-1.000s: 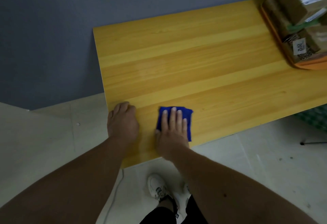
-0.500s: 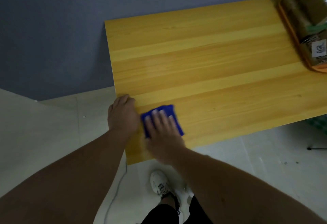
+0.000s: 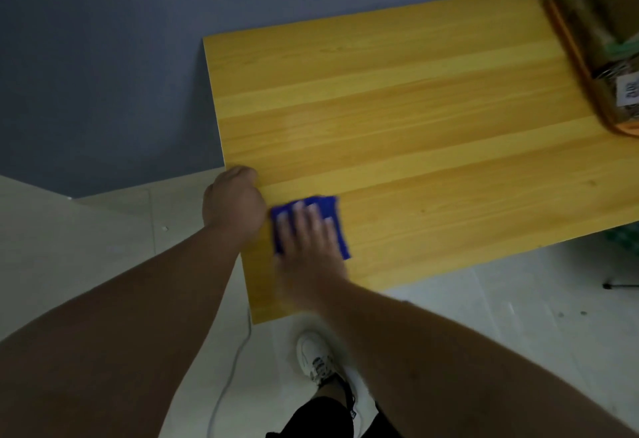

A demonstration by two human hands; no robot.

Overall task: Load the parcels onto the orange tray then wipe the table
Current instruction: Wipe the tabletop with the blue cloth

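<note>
Two hands are on the bench [image 3: 397, 119], low in the frame near its left end. The right hand [image 3: 311, 251] lies flat with fingers spread on the blue cloth [image 3: 340, 230], pressing it to the wood; the hand is blurred. The left hand [image 3: 233, 202] rests at the bench's left edge with fingers curled, just beside the cloth; whether it grips the edge I cannot tell. The parcels [image 3: 608, 22] sit on the tray [image 3: 574, 67] at the upper right of the frame, well apart from the hands, so loading looks done and wiping is the step in hand. To wipe well, I would keep the palm flat with even pressure, work in overlapping passes toward the tray end, and keep the cloth from bunching.
</note>
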